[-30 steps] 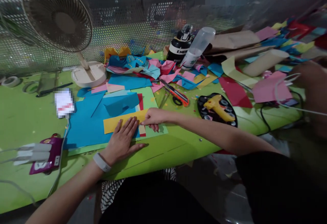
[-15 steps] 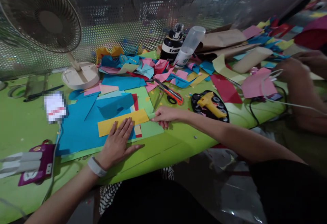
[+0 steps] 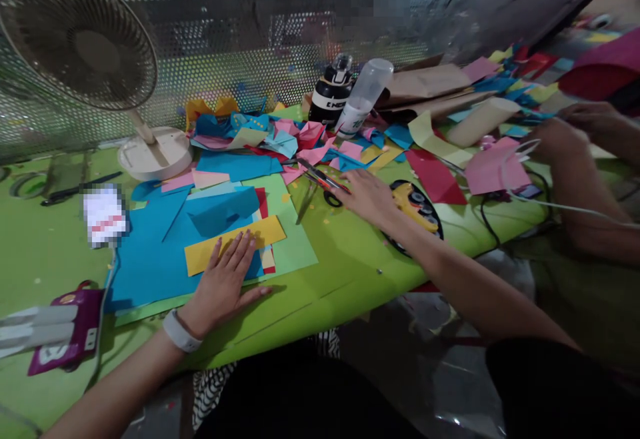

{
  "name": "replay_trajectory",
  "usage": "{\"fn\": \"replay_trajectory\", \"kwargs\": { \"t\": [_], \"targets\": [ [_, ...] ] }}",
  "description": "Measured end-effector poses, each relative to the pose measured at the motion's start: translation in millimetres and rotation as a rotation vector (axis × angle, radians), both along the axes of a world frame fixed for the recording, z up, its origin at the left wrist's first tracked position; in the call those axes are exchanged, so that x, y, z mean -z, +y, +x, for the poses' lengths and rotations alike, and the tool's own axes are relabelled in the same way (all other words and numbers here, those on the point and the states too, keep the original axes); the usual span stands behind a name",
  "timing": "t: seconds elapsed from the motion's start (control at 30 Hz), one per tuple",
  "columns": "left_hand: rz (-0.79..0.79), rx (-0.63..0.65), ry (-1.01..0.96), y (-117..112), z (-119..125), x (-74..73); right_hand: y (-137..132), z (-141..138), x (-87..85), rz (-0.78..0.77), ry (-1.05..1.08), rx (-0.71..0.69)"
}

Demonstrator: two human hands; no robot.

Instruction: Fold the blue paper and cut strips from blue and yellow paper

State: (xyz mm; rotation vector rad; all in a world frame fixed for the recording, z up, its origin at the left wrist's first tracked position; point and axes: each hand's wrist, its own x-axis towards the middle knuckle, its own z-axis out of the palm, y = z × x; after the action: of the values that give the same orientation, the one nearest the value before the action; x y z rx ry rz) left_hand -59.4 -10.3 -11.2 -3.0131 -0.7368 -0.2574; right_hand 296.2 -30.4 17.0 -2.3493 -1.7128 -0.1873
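My left hand (image 3: pixel 225 279) lies flat with fingers spread on a yellow paper strip (image 3: pixel 200 254) that rests on blue paper (image 3: pixel 145 252) and a light green sheet (image 3: pixel 295 245). My right hand (image 3: pixel 367 195) is stretched out over the green table, its fingers resting on the orange utility knife (image 3: pixel 320 177) beside the scissors' black handle (image 3: pixel 333 199). The hand covers much of the knife, and I cannot see whether its fingers have closed round it. A yellow glue gun (image 3: pixel 417 202) on a black tray lies just right of that hand.
A white desk fan (image 3: pixel 80 52) stands at the back left. Heaps of coloured paper scraps (image 3: pixel 280 139), a black bottle (image 3: pixel 330 95) and a clear bottle (image 3: pixel 363 95) crowd the back. A purple power strip (image 3: pixel 65 339) sits front left. Another person's hands (image 3: pixel 575 135) work at right.
My right hand let go of the yellow strip's end and moved up and to the right, onto the utility knife. My left hand stayed pressed on the strip.
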Motion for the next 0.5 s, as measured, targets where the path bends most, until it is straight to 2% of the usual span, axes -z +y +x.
{"fn": "replay_trajectory", "kwargs": {
  "t": [0.17, 0.27, 0.37, 0.5],
  "targets": [
    [-0.027, -0.004, 0.027, 0.5, 2.1, -0.5, 24.7, 12.9, 18.8, -0.080, 0.020, -0.082],
    [-0.052, 0.003, 0.061, 1.6, 0.4, 0.4, 30.7, 19.2, 22.9, -0.085, 0.049, -0.100],
    [-0.075, -0.004, 0.083, 5.0, -4.8, -0.8, 23.4, 25.2, 19.4, -0.045, 0.059, -0.144],
    [-0.107, 0.016, 0.114, 11.6, -14.8, -7.0, -8.3, 17.5, 11.9, 0.088, 0.099, -0.313]
  ]
}}
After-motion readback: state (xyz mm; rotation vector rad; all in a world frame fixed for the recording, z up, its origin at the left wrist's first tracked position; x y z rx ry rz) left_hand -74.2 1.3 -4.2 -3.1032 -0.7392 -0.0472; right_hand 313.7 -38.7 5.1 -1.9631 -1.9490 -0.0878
